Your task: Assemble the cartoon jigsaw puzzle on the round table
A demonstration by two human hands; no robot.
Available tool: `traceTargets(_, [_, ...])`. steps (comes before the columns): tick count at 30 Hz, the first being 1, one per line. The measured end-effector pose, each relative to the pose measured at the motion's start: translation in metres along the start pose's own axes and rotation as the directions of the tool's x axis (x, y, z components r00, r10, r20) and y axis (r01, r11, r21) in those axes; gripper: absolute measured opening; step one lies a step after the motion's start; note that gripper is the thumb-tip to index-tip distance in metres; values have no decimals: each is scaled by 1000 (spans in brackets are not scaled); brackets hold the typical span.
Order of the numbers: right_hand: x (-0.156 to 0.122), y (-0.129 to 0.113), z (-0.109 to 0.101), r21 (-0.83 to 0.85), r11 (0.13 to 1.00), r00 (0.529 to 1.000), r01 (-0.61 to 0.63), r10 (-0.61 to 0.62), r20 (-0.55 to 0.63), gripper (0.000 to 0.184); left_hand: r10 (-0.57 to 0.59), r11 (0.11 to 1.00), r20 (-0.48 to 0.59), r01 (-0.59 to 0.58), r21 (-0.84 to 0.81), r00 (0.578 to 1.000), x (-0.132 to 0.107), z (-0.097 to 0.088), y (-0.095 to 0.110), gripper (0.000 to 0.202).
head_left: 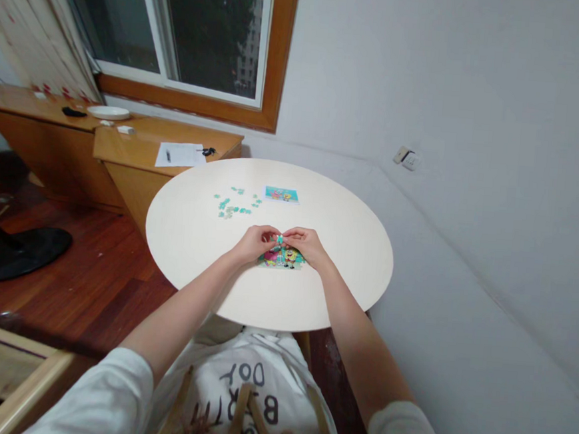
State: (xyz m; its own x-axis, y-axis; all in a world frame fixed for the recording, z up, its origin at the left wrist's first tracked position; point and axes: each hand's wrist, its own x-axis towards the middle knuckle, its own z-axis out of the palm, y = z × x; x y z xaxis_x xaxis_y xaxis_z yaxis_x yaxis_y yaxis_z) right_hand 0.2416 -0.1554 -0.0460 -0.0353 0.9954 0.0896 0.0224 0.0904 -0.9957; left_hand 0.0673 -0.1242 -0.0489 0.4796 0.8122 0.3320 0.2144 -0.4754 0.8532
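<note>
Between the fingertips of my left hand (258, 242) and my right hand (308, 244) is a small teal jigsaw puzzle piece (280, 240). Both hands are closed in a pinch around it, raised slightly over the far edge of a partly joined jigsaw puzzle (286, 260). That puzzle lies on the white oval table (352, 249) and shows a yellow and a pink cartoon figure. My fingers cover some of its upper part. Loose teal and pale puzzle pieces (227, 209) are scattered to the far left of my hands. Beyond them lies a picture card (282, 195) with similar figures.
A wooden cabinet (140, 135) at the back left bears a paper sheet (180, 155) and a white plate (108, 113). The wall (464, 157) runs close along the table's right side. On the floor at left stands a round black base (18, 254).
</note>
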Motion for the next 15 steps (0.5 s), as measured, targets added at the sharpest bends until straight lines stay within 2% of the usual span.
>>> traceTargets(5, [1,0,0,10,1000,1000,6,-6,-26,32,-3,1000,-19,3,-29,1000,0,-2,2,17])
traceTargets(11, [4,2,-5,16,1000,996,13,-12,-87,31,-43,994,-174,24,-107,984,-2,-18,3,16])
traceTargets(15, [5,4,-7,19,1000,995,11,-9,-100,31,-102,987,-138,83,-139,985,-15,-30,2,14])
